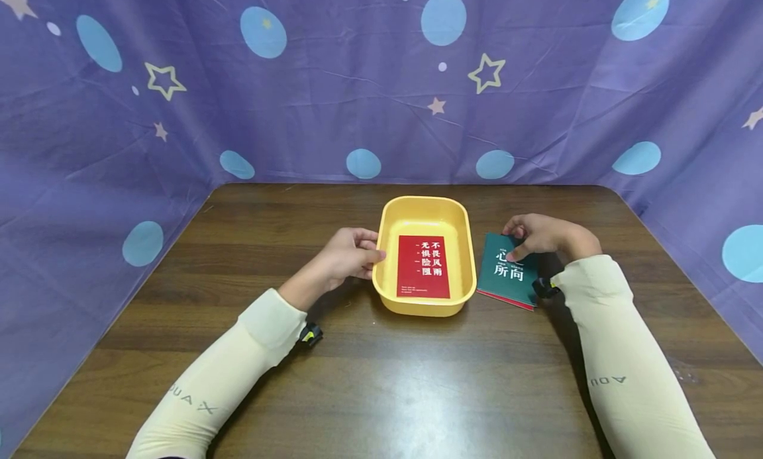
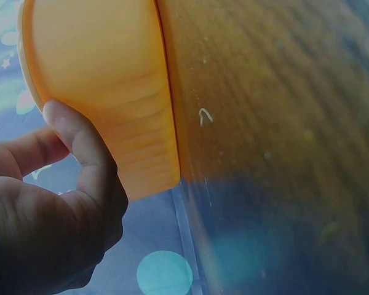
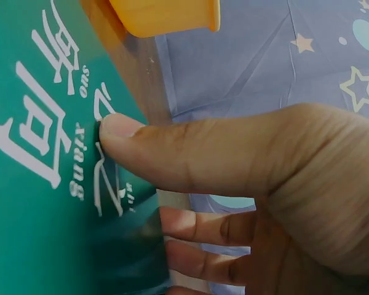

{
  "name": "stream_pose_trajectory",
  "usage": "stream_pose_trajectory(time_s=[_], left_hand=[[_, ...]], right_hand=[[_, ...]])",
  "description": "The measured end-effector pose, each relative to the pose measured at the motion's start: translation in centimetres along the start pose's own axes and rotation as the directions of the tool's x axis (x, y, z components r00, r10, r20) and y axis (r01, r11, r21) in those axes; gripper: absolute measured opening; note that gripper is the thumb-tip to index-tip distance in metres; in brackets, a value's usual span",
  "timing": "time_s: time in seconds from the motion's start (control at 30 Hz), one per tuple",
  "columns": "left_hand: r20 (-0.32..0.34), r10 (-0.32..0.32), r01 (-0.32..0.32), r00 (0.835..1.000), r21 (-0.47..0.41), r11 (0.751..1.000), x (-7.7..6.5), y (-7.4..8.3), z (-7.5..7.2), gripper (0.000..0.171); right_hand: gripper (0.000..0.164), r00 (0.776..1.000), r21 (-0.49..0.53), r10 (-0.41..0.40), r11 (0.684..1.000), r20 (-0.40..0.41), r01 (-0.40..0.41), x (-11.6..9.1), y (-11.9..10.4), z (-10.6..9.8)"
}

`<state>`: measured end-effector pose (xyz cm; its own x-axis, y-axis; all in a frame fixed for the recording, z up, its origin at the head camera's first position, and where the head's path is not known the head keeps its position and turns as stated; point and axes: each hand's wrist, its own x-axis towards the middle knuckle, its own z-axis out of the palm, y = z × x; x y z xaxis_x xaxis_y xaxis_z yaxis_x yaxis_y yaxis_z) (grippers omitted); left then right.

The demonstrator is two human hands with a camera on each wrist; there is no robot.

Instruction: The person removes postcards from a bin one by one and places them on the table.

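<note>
A yellow plastic tray (image 1: 426, 308) stands on the table, and a red booklet (image 1: 417, 267) with white characters lies inside it. My left hand (image 1: 352, 257) pinches the tray's left rim, thumb on the edge; the left wrist view shows the thumb against the tray's orange-looking side wall (image 2: 104, 92). Right of the tray, my right hand (image 1: 545, 237) grips a green booklet (image 1: 497, 283) by its far edge, thumb on the cover and fingers behind. Along the green booklet's near edge a strip of red (image 1: 507, 301) shows beneath it. In the right wrist view the thumb partly covers the white lettering (image 3: 34, 135).
The brown wooden table (image 1: 381, 379) reaches back to a purple curtain (image 1: 357, 81) printed with stars and blue dots. A tiny pale scrap (image 2: 205, 115) lies on the tabletop near the tray. Both forearms wear pale sleeves (image 1: 620, 333), with dark straps at the wrists.
</note>
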<state>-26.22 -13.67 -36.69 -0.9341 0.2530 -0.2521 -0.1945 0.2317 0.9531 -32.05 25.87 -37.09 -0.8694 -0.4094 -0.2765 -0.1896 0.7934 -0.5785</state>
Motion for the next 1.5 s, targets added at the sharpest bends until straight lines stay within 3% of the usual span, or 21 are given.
stream_pose_trajectory(time_s=[0.23, 0.53, 1.07, 1.5], left_hand=[[0.0, -0.004, 0.004, 1.0, 0.003, 1.0, -0.1, 0.1, 0.0, 0.048], [0.003, -0.006, 0.006, 1.0, 0.006, 1.0, -0.1, 0.1, 0.0, 0.048], [0.001, -0.004, 0.004, 1.0, 0.002, 1.0, 0.0, 0.0, 0.0, 0.048], [-0.003, -0.009, 0.01, 1.0, 0.008, 1.0, 0.1, 0.0, -0.1, 0.046]], right_hand=[[0.057, 0.993, -0.143, -0.047, 0.989, -0.111, 0.031, -0.7, -1.3, -0.7], [0.053, 0.957, -0.236, -0.15, 0.968, -0.247, 0.091, -1.1, -4.5, -0.9], [0.072, 0.885, -0.296, -0.331, 0.926, -0.329, 0.236, 0.9, -9.5, 1.9], [0.073, 0.905, -0.316, -0.354, 0.909, -0.237, 0.273, 2.7, -11.2, 4.8]])
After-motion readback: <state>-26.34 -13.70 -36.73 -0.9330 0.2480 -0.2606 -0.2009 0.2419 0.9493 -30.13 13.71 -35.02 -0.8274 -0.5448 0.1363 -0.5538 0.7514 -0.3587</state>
